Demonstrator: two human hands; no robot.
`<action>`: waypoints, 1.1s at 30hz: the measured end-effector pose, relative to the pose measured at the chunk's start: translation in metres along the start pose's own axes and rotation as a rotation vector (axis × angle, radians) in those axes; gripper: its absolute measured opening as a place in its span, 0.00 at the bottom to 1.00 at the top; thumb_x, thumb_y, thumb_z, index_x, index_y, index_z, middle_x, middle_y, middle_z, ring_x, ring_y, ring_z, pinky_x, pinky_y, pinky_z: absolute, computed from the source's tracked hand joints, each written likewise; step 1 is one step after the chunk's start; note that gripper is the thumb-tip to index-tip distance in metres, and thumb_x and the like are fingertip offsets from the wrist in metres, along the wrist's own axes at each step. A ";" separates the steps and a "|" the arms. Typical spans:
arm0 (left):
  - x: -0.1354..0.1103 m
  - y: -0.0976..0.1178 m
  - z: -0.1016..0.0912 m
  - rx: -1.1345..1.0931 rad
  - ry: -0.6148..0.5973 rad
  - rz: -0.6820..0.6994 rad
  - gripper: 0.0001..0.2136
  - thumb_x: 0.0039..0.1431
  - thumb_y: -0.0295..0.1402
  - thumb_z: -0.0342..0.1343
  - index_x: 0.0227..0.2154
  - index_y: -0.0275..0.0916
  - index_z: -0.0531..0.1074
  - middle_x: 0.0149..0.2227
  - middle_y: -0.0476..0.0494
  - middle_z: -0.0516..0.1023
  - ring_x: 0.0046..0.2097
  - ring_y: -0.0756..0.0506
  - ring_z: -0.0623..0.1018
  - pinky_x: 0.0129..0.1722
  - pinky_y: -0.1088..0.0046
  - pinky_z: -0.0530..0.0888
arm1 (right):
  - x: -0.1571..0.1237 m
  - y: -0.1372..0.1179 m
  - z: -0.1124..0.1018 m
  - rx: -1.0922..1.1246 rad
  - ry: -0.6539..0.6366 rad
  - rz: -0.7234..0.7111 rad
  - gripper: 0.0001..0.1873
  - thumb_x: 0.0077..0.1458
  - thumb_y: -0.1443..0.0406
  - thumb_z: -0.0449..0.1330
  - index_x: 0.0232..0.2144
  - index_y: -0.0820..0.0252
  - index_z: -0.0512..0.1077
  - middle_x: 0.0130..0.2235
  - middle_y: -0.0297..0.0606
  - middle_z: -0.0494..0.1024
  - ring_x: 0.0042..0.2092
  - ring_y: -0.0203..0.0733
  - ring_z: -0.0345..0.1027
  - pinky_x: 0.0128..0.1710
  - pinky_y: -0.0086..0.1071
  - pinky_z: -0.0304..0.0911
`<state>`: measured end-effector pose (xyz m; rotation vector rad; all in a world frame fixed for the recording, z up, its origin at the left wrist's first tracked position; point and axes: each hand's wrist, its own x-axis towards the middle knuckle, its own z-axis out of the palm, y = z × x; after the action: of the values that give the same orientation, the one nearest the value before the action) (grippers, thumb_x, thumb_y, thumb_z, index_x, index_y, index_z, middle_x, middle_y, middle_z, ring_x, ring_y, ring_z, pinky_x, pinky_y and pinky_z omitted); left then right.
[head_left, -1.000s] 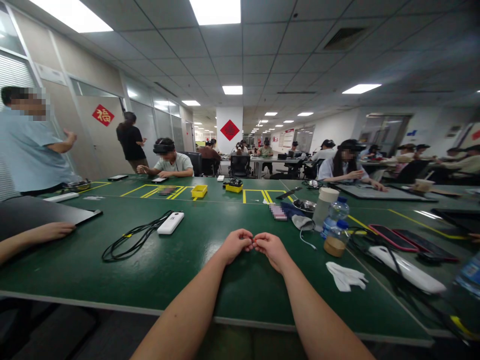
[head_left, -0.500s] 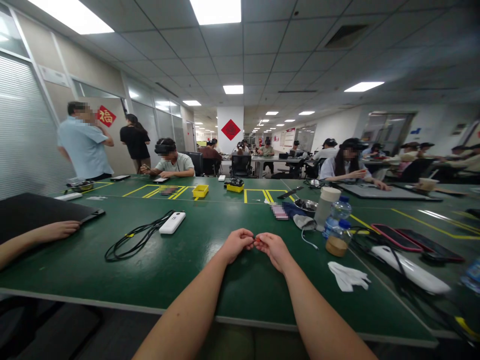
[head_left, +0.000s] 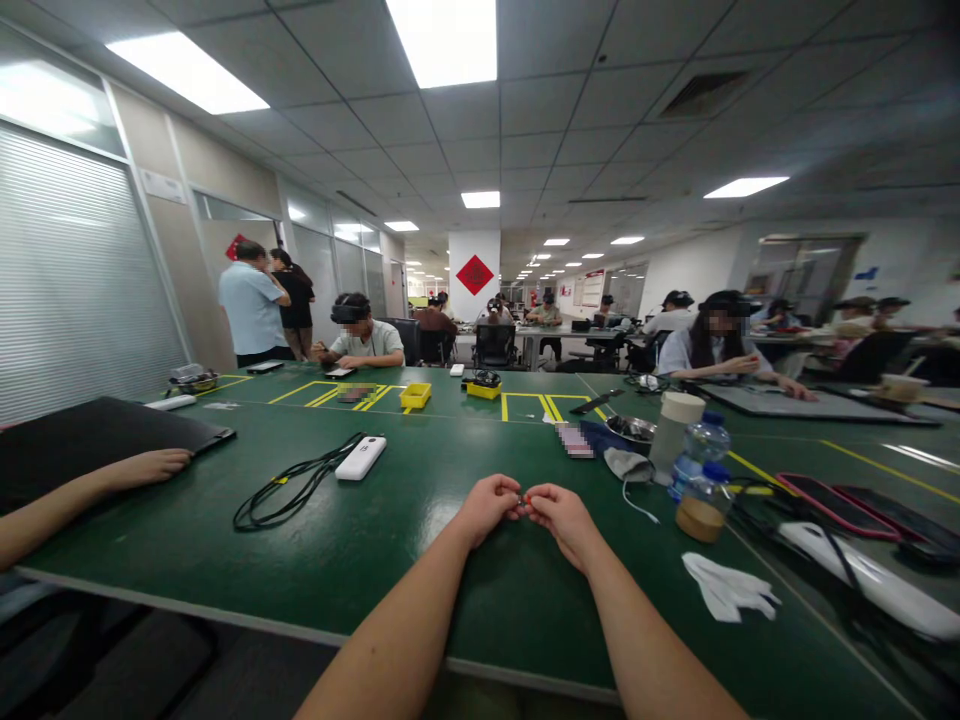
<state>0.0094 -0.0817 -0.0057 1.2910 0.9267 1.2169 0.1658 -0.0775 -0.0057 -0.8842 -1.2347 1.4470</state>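
Observation:
My left hand (head_left: 486, 505) and my right hand (head_left: 564, 518) rest on the green table (head_left: 360, 560), fingertips pressed together. Both pinch one tiny object (head_left: 525, 497) with a red spot on it; it is too small to identify. A white power bank (head_left: 361, 457) with a coiled black cable (head_left: 281, 492) lies to the left of my hands. A crumpled white cloth (head_left: 727, 590) lies to the right of them.
Water bottles (head_left: 697, 455), a white cup (head_left: 671, 420), a metal bowl (head_left: 631, 428) and phones (head_left: 825, 492) crowd the right side. A neighbour's hand (head_left: 146, 466) rests by a black tablet (head_left: 97, 435) on the left. Yellow trays (head_left: 415, 396) sit further back. Several people sit and stand beyond.
The camera has swung left and tilted up a little, so everything has shifted right and down in view. The two standing people have moved along the wall. My hands stay pinched together.

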 end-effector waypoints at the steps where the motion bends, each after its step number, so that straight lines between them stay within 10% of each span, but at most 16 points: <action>1: 0.000 0.000 0.000 0.000 0.003 -0.001 0.11 0.46 0.23 0.55 0.36 0.32 0.69 0.27 0.45 0.76 0.27 0.51 0.76 0.28 0.77 0.71 | 0.000 0.000 0.000 -0.001 -0.001 0.001 0.07 0.41 0.67 0.64 0.28 0.62 0.73 0.28 0.38 0.77 0.30 0.38 0.72 0.31 0.30 0.65; 33: 0.000 -0.001 -0.001 0.100 -0.053 0.021 0.09 0.47 0.26 0.53 0.33 0.33 0.71 0.24 0.47 0.75 0.24 0.52 0.73 0.27 0.76 0.69 | 0.001 0.001 -0.001 -0.028 -0.001 -0.010 0.09 0.42 0.66 0.64 0.29 0.63 0.73 0.29 0.38 0.76 0.30 0.36 0.70 0.32 0.30 0.64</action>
<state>0.0085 -0.0814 -0.0064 1.4089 0.9474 1.1590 0.1667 -0.0764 -0.0072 -0.8952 -1.2610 1.4254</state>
